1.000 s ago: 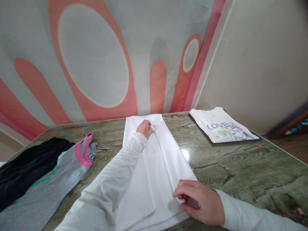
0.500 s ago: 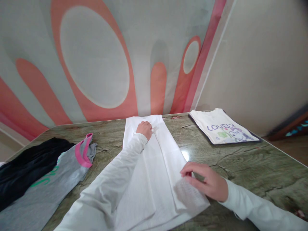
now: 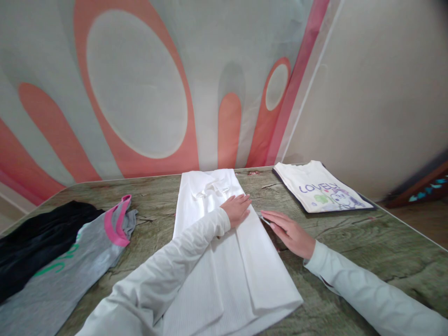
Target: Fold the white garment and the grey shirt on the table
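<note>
A white garment (image 3: 266, 275) lies folded lengthwise on the table, its far end gathered and creased near the wall. My left hand (image 3: 237, 211) rests palm down on its upper right part, fingers stretched out. At the garment's right edge, my right hand (image 3: 292, 233) has thumb and fingers closed on a bit of white cloth. The exact grip is partly hidden by the fingers.
On the wood-patterned table (image 3: 150, 205), a grey shirt with pink trim (image 3: 84, 266) and a black garment (image 3: 52, 233) lie at the left. A folded white "LOVELY" shirt (image 3: 322, 189) lies on dark cloth at the back right. A patterned wall (image 3: 206, 84) rises behind.
My left hand has moved right and nearer from the far end and now lies flat. My right hand has moved away from me, up along the garment's right side, and closed at its edge.
</note>
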`<state>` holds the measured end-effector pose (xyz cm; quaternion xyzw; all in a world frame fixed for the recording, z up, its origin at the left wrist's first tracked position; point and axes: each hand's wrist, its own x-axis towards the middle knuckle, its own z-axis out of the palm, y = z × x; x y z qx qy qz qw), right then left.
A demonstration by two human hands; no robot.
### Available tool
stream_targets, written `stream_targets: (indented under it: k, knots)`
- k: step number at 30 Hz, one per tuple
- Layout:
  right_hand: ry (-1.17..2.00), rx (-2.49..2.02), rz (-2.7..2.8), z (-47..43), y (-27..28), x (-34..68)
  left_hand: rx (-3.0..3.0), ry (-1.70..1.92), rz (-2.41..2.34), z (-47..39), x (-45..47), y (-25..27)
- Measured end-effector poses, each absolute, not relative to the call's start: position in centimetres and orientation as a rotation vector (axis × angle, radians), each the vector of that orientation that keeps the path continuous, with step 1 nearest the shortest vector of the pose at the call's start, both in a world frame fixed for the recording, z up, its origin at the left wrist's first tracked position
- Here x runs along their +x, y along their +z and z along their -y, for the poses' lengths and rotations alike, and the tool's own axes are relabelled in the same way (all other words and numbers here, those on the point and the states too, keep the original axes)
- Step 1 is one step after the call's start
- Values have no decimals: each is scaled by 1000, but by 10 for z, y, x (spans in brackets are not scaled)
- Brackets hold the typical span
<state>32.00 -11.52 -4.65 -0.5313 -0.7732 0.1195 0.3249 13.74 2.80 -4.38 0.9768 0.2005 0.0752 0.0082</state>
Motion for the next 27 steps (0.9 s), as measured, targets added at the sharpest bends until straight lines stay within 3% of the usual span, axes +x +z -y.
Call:
stream_targets:
  k: [14, 27]
  knots:
    - [223, -1302, 2245, 28, -58, 313, 3029, 330, -861, -37, 132, -58]
    - [78, -1294, 2296, 28, -64, 316, 3042, 424, -787, -44, 133, -61]
